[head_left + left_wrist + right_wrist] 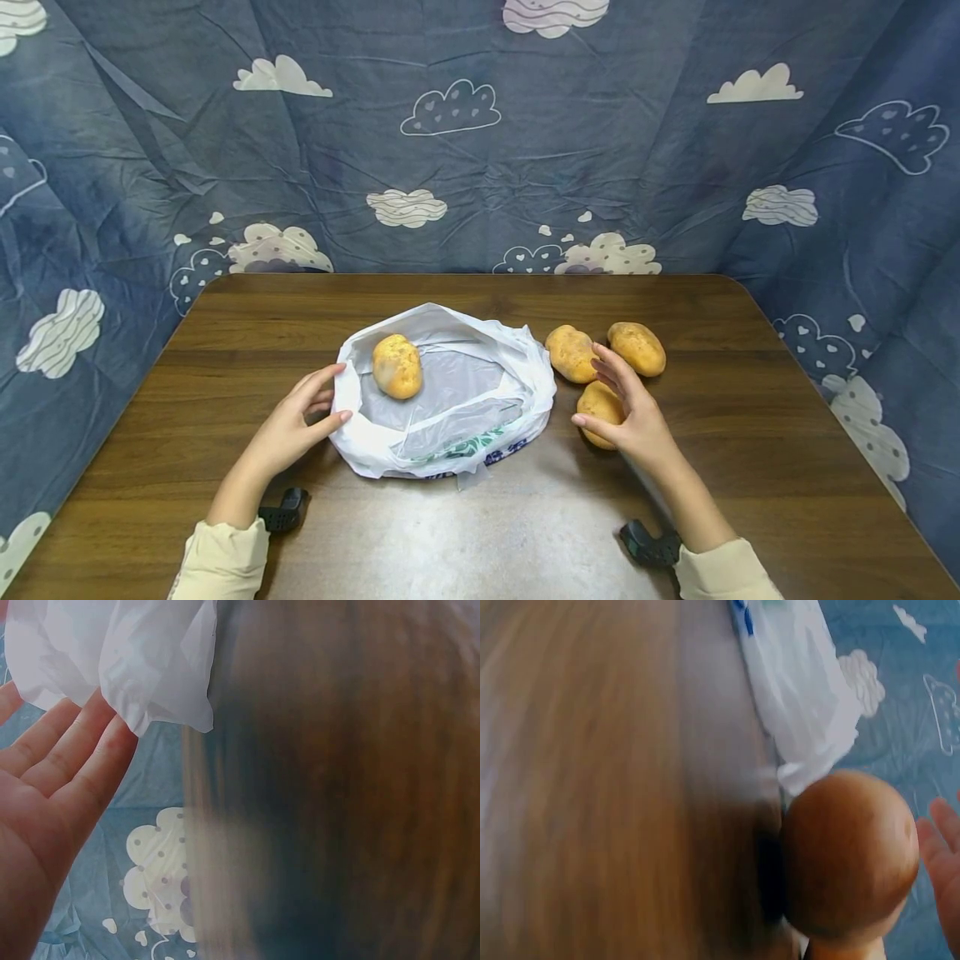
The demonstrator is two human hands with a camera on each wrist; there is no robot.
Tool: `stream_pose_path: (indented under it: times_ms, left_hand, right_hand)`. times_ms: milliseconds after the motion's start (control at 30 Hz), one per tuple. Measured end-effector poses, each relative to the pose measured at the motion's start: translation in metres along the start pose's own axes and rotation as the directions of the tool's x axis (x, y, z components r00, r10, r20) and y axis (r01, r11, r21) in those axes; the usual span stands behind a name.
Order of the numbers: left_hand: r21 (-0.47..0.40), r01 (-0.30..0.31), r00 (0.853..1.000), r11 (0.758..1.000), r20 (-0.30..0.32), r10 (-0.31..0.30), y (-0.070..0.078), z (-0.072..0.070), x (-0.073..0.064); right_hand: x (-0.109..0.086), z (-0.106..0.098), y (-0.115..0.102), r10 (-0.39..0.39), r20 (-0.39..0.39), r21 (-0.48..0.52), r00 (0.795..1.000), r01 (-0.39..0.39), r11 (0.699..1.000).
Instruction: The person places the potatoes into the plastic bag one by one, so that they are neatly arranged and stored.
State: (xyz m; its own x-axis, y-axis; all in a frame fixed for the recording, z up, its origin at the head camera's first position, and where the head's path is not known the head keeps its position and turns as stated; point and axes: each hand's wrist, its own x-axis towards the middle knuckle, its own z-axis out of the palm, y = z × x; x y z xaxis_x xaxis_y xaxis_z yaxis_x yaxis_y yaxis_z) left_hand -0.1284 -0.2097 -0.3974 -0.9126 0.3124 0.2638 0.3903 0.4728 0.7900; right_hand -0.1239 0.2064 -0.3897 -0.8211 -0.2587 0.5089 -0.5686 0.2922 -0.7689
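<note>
A white plastic bag (pixel 536 375) lies with its mouth spread wide, and one potato (pixel 397 367) is inside at its left. My left hand (pixel 288 429) is at the bag's left rim, thumb and fingertips touching the plastic. In the left wrist view its fingers (pixel 82 754) extend fairly straight against the hanging plastic. To the right of the bag, my right hand (pixel 641 421) hovers around the nearest potato (pixel 598 404), fingers and thumb spread. The right wrist view shows a gap between that potato (pixel 847 855) and the fingers (pixel 941 840).
Two more potatoes lie behind the right hand, one (pixel 570 354) beside the bag and another (pixel 637 348) farther right. All rest on a brown wooden table (pixel 240 333). A blue cloud-patterned cloth (pixel 480 183) hangs behind the table and at its sides.
</note>
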Motion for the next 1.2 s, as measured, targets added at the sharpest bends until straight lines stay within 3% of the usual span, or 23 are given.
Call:
stream_pose_path:
  times_ms: [133,367,500,600,833,967,1200]
  left_hand:
    - [0.012,0.011,1.0,1.0,0.006,-0.011,0.008,-0.001,0.0]
    - [0.003,0.002,1.0,1.0,0.003,-0.002,0.009,-0.001,0.001]
    - [0.004,0.003,1.0,1.0,0.002,-0.003,0.009,-0.001,0.0]
    - [0.009,-0.004,1.0,1.0,0.003,0.003,0.005,-0.001,0.0]
    - [0.001,0.002,1.0,1.0,0.003,-0.002,-0.022,0.001,0.0]
    - [-0.015,0.001,1.0,1.0,0.004,-0.001,-0.025,0.001,0.0]
    - [-0.004,0.012,1.0,1.0,0.005,-0.012,-0.026,0.0,-0.001]
  right_hand:
    - [-0.006,-0.008,0.004,0.013,-0.029,-0.052,0.999,-0.015,0.999]
    - [-0.016,-0.021,0.013,0.055,-0.045,-0.124,0.997,-0.06,0.99]
    - [-0.024,-0.027,0.029,0.099,-0.038,-0.133,0.994,-0.104,0.986]
    - [-0.03,-0.03,0.044,0.146,-0.031,-0.119,0.989,-0.149,0.982]
    - [-0.037,-0.032,0.061,0.195,0.007,-0.052,0.981,-0.194,0.98]
    - [-0.04,-0.033,0.066,0.24,0.034,-0.028,0.97,-0.239,0.971]
    - [-0.043,-0.033,0.07,0.302,0.082,-0.07,0.95,-0.297,0.952]
